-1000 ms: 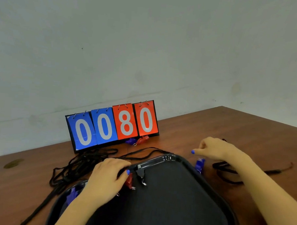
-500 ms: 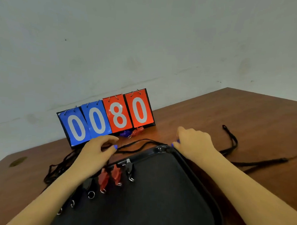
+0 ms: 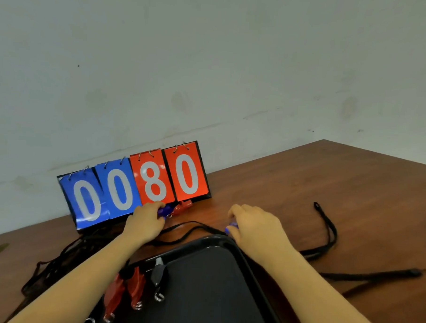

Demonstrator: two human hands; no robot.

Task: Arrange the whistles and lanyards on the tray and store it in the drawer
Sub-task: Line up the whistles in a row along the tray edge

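**Black tray with whistles, both hands beyond its far rim**

Black tray lies on the brown table, nearest the camera. Three whistles rest side by side on the tray's left part: two red whistles and one black whistle, each with a metal ring at its near end.

Left hand is stretched past the tray's far left corner, at the foot of the scoreboard. Its fingertips touch a blue whistle lying on the table in front of the red cards. A red whistle lies just beside the blue one, to its right. Whether the fingers pinch the blue whistle or only touch it cannot be told.

Right hand is just beyond the tray's far right corner, fingers curled downward. A small blue object shows under its fingertips, beside the rim; what it is and whether it is gripped cannot be told.

Black lanyards lie tangled on the table left of the tray, partly under the left forearm. One cord runs from that pile across the table between the two hands. Another lanyard loops on the table right of the right wrist, well apart from the tray.
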